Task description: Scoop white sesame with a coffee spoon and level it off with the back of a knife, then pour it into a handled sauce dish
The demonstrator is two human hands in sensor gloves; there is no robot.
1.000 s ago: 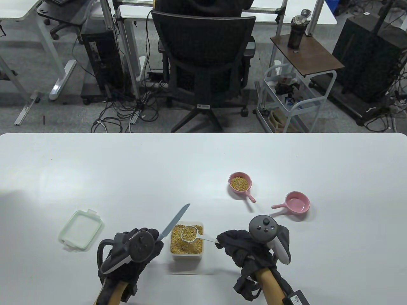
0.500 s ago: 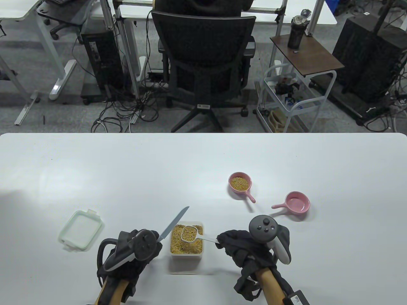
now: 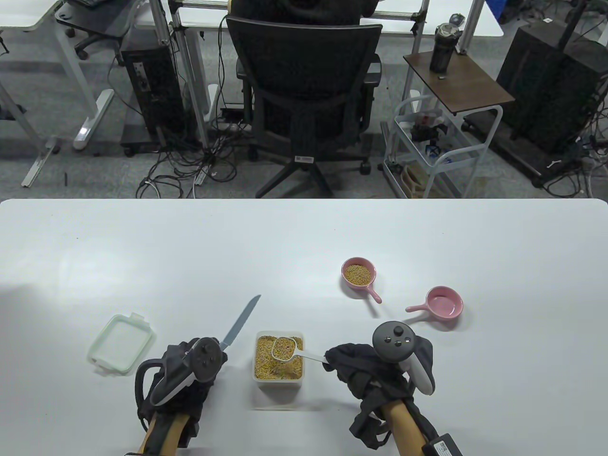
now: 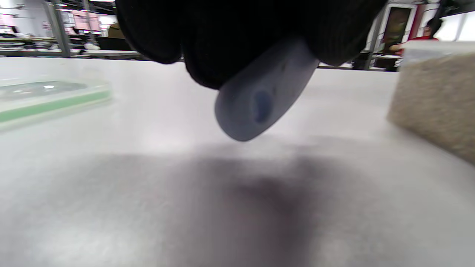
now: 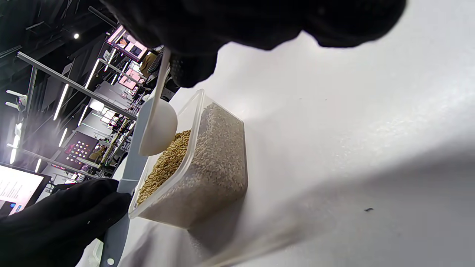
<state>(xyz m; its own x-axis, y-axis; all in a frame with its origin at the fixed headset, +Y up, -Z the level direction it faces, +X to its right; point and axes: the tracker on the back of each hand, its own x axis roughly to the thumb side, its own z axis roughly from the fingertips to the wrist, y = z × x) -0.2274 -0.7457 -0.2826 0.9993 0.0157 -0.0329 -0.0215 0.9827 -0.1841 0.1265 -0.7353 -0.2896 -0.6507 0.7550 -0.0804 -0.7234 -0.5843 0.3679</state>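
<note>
A clear tub of sesame [image 3: 279, 368] stands at the table's near middle. My right hand [image 3: 335, 361] pinches the handle of the white coffee spoon [image 3: 285, 348]. The spoon's bowl, full of sesame, hovers over the tub; in the right wrist view the spoon [image 5: 157, 126] hangs just above the grain in the tub [image 5: 207, 167]. My left hand [image 3: 199, 365] grips the knife [image 3: 240, 323] by its handle, to the left of the tub, blade pointing away and right. The handle butt [image 4: 259, 100] sticks out below my gloved fingers. One pink handled dish [image 3: 359, 273] holds sesame; another [image 3: 444, 303] is empty.
The tub's green-rimmed lid [image 3: 121, 344] lies to the left of my left hand and also shows in the left wrist view as the lid [image 4: 48, 98]. Behind the table's far edge stands an office chair [image 3: 304, 95].
My left hand has drawn the knife left, off the tub; its blade now lies clear of the spoon and tub. The right hand and spoon have stayed in place.
</note>
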